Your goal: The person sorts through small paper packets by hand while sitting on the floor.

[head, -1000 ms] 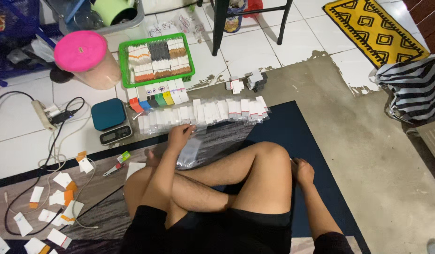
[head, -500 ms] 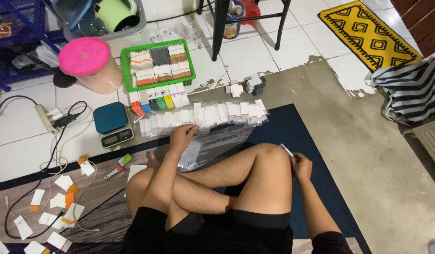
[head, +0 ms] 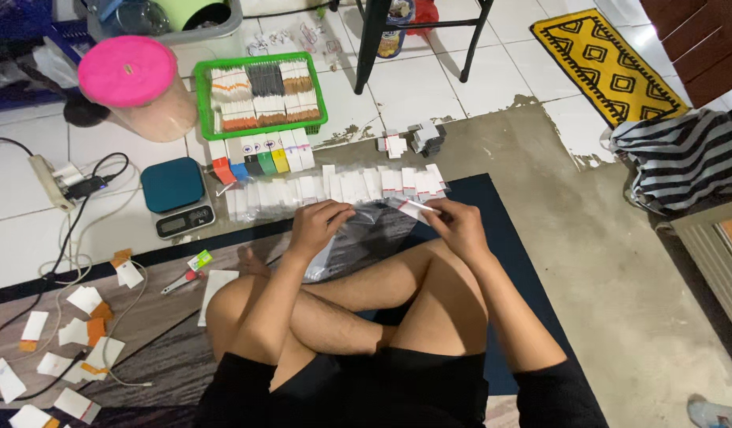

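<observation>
Over rug's [head: 508,238] far edge: left hand [head: 318,226] grips clear bag [head: 358,238], steadying it; right hand [head: 459,226] pinches white packet [head: 417,208].

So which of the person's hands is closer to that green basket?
Left. The left hand sits just below and slightly right of the green basket; the right hand, holding a small white packet, is much farther right.
</observation>
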